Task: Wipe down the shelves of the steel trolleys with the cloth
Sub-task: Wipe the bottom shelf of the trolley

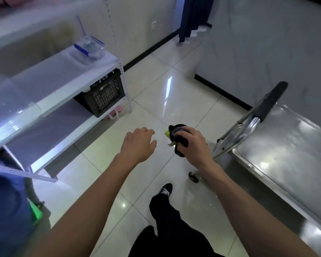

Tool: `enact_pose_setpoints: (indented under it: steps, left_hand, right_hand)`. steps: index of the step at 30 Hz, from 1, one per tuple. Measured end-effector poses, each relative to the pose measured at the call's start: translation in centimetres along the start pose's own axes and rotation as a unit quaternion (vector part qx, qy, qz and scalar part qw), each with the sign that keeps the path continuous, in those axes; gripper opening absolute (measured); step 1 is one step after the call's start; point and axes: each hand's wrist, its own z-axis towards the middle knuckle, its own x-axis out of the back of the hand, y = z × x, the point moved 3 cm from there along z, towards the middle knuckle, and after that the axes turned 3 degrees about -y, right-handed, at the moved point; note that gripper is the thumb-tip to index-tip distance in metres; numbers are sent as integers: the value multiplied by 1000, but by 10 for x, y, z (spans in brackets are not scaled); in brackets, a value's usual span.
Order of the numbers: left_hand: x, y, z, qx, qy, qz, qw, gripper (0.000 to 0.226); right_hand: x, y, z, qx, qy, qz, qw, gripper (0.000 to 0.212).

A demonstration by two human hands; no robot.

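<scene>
I am holding both arms out over the tiled floor, and I judge I am in the approach step, not yet wiping. My right hand is curling its fingers around the bunched dark cloth, which is showing a bit of yellow-green at its far edge, so the cloth is sitting in my grip and clear of any surface. My left hand is hanging relaxed and holding nothing, fingers loosely bent, just to the left of the cloth.

The steel trolley is standing to the right of my right hand, its black-sleeved push handle rising beyond and right of my knuckles. Its top shelf is lying bare and shiny, near my right wrist but apart from it.

Next, I think, I am needing to swing the right hand rightward and down, open the cloth flatter, and press it onto that top shelf.
</scene>
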Motion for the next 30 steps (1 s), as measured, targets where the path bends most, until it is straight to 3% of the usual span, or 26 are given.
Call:
enact_pose_setpoints:
  steps: [12, 23, 30]
  left_hand:
    - [66, -3, 182, 2, -9, 40, 999, 48]
    - [85, 20, 386, -72, -54, 10, 996, 50]
    - [118, 68, 535, -166, -52, 17, 985, 50]
  right_hand:
    - [40, 39, 188, 6, 27, 26, 999, 42]
    - [78, 134, 325, -72, 36, -4, 997, 39]
    - [132, 192, 405, -165, 89, -14, 982, 38]
